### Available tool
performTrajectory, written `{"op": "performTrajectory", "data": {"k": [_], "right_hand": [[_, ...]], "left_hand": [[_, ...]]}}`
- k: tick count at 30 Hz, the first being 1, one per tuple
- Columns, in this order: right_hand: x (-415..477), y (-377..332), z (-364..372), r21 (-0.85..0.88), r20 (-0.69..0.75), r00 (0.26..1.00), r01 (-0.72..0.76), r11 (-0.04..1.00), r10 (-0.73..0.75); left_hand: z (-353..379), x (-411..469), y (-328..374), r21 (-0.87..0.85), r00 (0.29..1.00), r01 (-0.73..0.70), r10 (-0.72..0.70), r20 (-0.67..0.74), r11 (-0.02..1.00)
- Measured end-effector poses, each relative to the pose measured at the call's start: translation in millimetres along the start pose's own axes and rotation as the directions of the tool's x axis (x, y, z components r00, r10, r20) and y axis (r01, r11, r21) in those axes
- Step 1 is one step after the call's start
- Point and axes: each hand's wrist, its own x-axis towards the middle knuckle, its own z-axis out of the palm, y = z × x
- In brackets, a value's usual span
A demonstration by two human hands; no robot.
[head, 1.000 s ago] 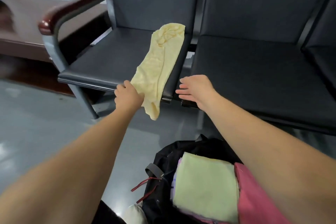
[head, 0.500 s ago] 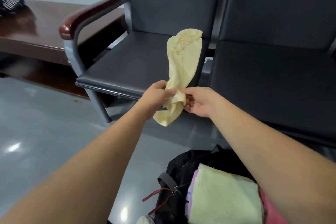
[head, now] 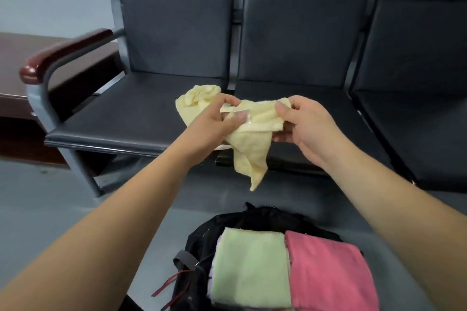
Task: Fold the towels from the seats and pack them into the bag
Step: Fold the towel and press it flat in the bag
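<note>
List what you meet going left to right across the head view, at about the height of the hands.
Wooden armrest → left hand → right hand → rightmost seat. The yellow towel, pinched by both hands, overlaps them and is left out.

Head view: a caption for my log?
Left hand and right hand grip a crumpled yellow towel; green towel and pink towel sit folded in the black bag.
</note>
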Motion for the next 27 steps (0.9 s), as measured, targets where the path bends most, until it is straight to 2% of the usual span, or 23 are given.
{"op": "performTrajectory", "data": {"k": [2,4,7,9,11,12,14,16,17,18,19,20,22,23,25,27], "right_hand": [[-20.2,-0.5,-22.1,-0.047,-0.064,0.998,0.025,0.999,-0.028],[-36.1,7.4,-38.9,0.031,-0.113,0.993,0.021,0.999,-0.017],[-50.0,17.1,-57.6,0.162,-0.148,0.989,0.008,0.987,0.016],[-56.4,15.4,-69.2,0.209,-0.111,0.994,0.019,0.978,0.004],[-59.9,14.6,-80.4,0.231,-0.043,0.998,0.046,0.972,-0.037],[-62.4,14.2,-84.5,0.176,0.006,0.997,0.078,0.981,-0.080],[-68.1,16.2,-89.0,-0.146,0.142,0.975,0.190,0.971,-0.169],[-71.6,19.1,-87.2,-0.506,0.220,0.954,0.292,0.812,-0.205],[-71.8,17.7,-86.2,-0.598,0.208,0.950,0.312,0.738,-0.233],[-70.6,16.0,-86.7,-0.627,0.182,0.948,0.317,0.712,-0.262],[-68.8,14.5,-90.2,-0.597,0.155,0.950,0.308,0.741,-0.270],[-66.1,13.6,-95.8,-0.504,0.122,0.958,0.285,0.816,-0.259],[-59.7,12.4,-112.2,-0.222,0.040,0.979,0.206,0.953,-0.202],[-56.7,13.0,-122.2,-0.084,0.003,0.988,0.156,0.984,-0.156],[-50.5,18.0,-142.7,0.114,-0.105,0.992,0.083,0.990,-0.071],[-46.0,22.5,-164.7,0.229,-0.252,0.968,0.061,0.972,-0.001]], "left_hand": [[20.2,-4.0,11.1,0.101,0.998,-0.062,0.060,0.022,0.993],[35.4,-7.5,18.6,0.247,0.987,-0.134,0.108,0.117,0.960],[53.6,-12.5,26.0,0.476,0.955,-0.186,0.045,0.293,0.860],[62.0,-13.3,25.8,0.506,0.946,-0.208,0.039,0.323,0.837],[66.0,-14.3,27.0,0.430,0.958,-0.193,0.076,0.276,0.882],[67.3,-14.3,27.2,0.385,0.964,-0.188,0.093,0.251,0.903],[72.8,-15.8,29.9,0.326,0.963,-0.160,0.075,0.258,0.932],[81.0,-16.9,32.7,0.271,0.947,-0.142,0.051,0.316,0.952],[84.8,-15.2,32.7,0.255,0.937,-0.135,0.040,0.347,0.958],[88.0,-14.1,33.0,0.254,0.927,-0.136,0.032,0.375,0.958],[89.4,-11.6,31.6,0.273,0.921,-0.137,0.021,0.389,0.952],[89.5,-8.7,29.7,0.316,0.922,-0.143,0.010,0.388,0.938],[86.0,-1.1,21.9,0.486,0.933,-0.174,-0.015,0.360,0.857],[83.8,2.1,17.0,0.571,0.939,-0.168,-0.045,0.340,0.803],[76.7,7.7,3.1,0.691,0.941,-0.110,-0.148,0.303,0.714],[65.8,10.9,-7.5,0.760,0.930,-0.032,-0.258,0.260,0.650]]}}
